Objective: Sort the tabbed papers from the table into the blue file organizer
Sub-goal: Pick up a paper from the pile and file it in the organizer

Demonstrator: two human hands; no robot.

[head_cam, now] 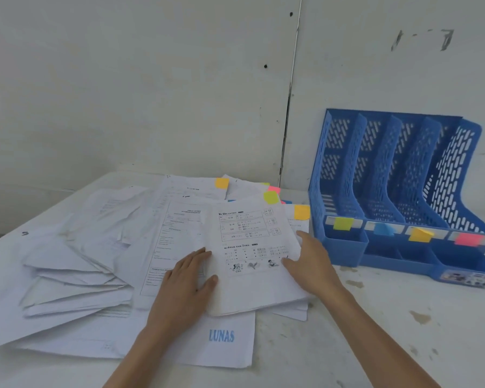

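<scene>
A loose heap of white papers (101, 270) covers the left and middle of the table. On top lies a printed worksheet with a lime-green tab (249, 242) at its far corner. My left hand (188, 278) rests flat on the worksheet's left edge, thumb on the sheet. My right hand (310, 264) lies with straight fingers along its right edge. Other sheets behind carry orange (221, 182), pink (274, 189) and yellow-orange (302, 212) tabs. The blue file organizer (345, 247) stands at the right with empty slots labelled green, blue, orange and pink.
The white table (389, 326) has brown stains on its right part. A sheet stamped LUNAS (221, 336) lies under the heap near me. A white wall (151, 93) runs right behind the table and organizer.
</scene>
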